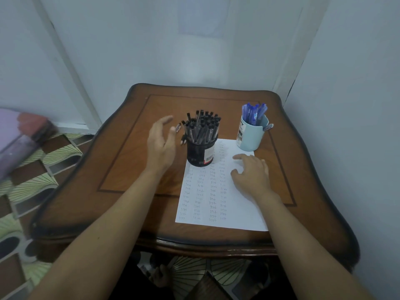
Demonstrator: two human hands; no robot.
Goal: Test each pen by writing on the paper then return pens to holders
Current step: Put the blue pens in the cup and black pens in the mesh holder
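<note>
I see the left hand [161, 146] raised just left of the black cylindrical mesh pen holder [201, 152], fingers straight and loosely spread, gripping nothing that I can make out. A single grey pen with a black tip [181, 134] stands slanted between that hand's thumb and the holder's left side; whether the thumb touches it I cannot tell. The holder is packed with black-capped pens [203, 126] and stands on the top left corner of the white sheet of paper [244, 213], which runs from the holder toward me, covered in columns of the handwritten word "test". To the holder's right, the right hand [251, 174] lies flat on the sheet, fingers spread, holding nothing. Farther right of the holder, past the sheet's top edge, a pale blue mug [252, 135] carries blue pens [253, 112]. Left of the holder the brown wooden table [129, 169] shows bare wood out to its curved rim.
</note>
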